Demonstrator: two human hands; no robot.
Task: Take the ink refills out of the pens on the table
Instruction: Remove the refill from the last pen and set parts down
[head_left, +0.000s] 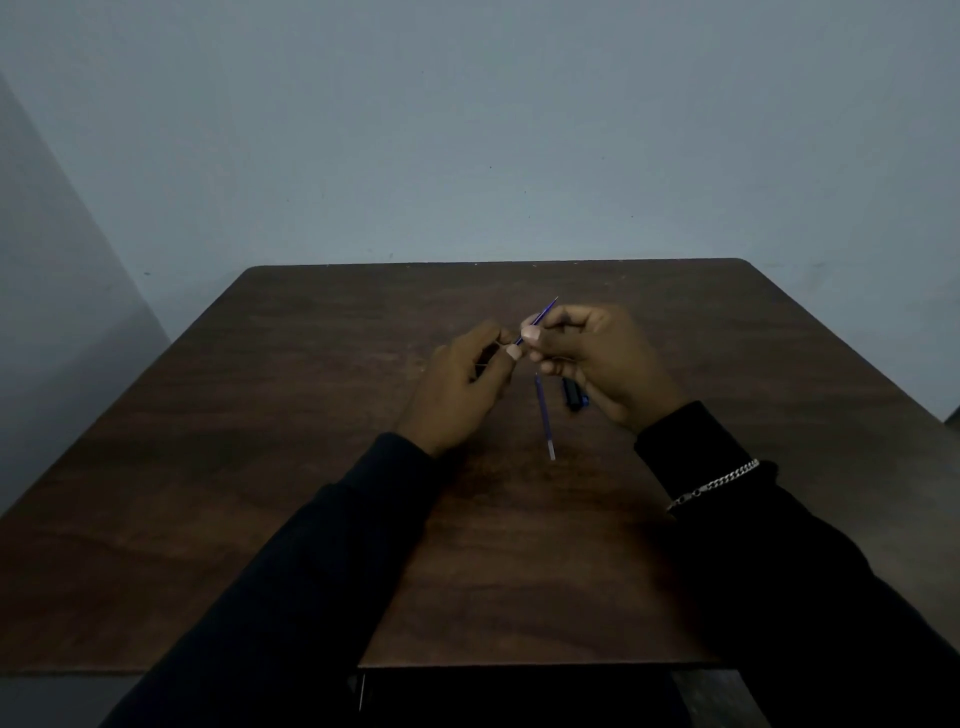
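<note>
Above the middle of the brown table (260, 415), my right hand (597, 358) pinches a thin blue ink refill (543, 314) whose tip points up and to the right. My left hand (467, 384) is curled round a dark pen barrel (485, 358), mostly hidden in the fingers, at the refill's lower end. A second blue refill (544, 415) with a pale end lies on the table just below my hands. A short dark pen part (574, 396) with a blue end lies beside it, partly under my right hand.
The table's far edge meets a plain grey-blue wall (467, 130). Both dark sleeves cross the near half of the table, and a silver chain bracelet (714, 486) sits on the right wrist. The scene is dim.
</note>
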